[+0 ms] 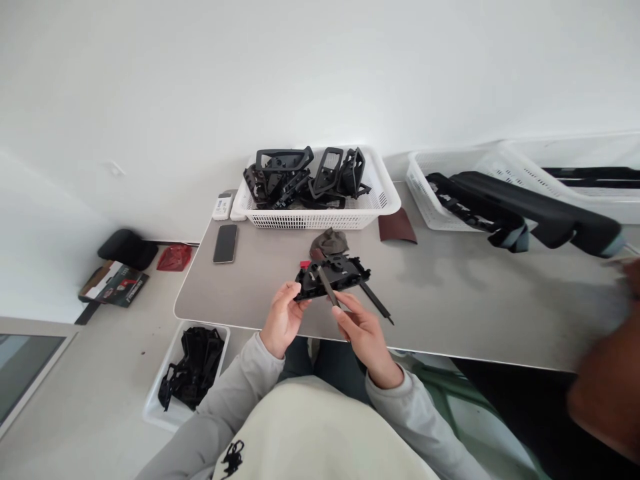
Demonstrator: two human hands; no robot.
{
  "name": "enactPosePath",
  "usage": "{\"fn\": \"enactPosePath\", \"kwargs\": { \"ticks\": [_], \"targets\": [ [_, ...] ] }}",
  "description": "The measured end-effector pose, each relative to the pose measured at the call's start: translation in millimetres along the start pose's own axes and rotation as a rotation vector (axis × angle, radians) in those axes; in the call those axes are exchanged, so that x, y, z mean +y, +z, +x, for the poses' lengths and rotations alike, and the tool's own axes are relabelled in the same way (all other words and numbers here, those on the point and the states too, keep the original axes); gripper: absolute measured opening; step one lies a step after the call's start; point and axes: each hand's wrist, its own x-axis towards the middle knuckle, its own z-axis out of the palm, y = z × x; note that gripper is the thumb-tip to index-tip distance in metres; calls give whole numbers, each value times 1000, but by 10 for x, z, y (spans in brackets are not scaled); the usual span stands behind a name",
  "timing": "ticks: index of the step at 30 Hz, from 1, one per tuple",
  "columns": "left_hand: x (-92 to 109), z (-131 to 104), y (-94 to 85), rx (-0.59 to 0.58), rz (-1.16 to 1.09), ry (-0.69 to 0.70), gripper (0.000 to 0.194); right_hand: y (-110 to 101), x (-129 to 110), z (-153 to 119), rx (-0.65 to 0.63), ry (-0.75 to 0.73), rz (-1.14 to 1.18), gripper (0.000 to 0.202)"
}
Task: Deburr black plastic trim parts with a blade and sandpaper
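My left hand [284, 316] pinches the left end of a black plastic part [340, 272] above the table's front edge. Between the thumb and fingers of my right hand [364, 328] is a flat grey-brown stick [327, 283], its upper end lying over the face of the part. A thin dark tool [376, 301] slants down to the right from behind the part. Just beyond the part, a crumpled dark cloth [329, 243] rests on the table, and a small red piece [305, 265] shows at the part's left.
A white basket [313, 219] of black frames stands behind; a phone [225, 243] lies left and brown sandpaper [397, 227] right. More white baskets [447, 218] hold long black parts [530, 203]. Another person's blurred arm [610, 380] is at right. A bin [165, 417] sits below left.
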Motion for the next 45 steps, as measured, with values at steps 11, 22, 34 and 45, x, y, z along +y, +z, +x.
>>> {"fn": "enactPosePath", "kwargs": {
  "ticks": [11, 22, 34, 45],
  "targets": [
    [39, -20, 86, 22, 14, 193, 31, -110, -100, -112, -141, -183, -473, 42],
    [21, -18, 60, 29, 21, 203, 29, -97, -151, -118, -135, -192, -498, 40],
    [31, -14, 35, 54, 30, 197, 22, -109, -182, -123, -194, -127, -370, 36],
    [21, -33, 24, 54, -131, 3, 30, -116, -106, -31, 167, 54, 96, 50]
  ]
}}
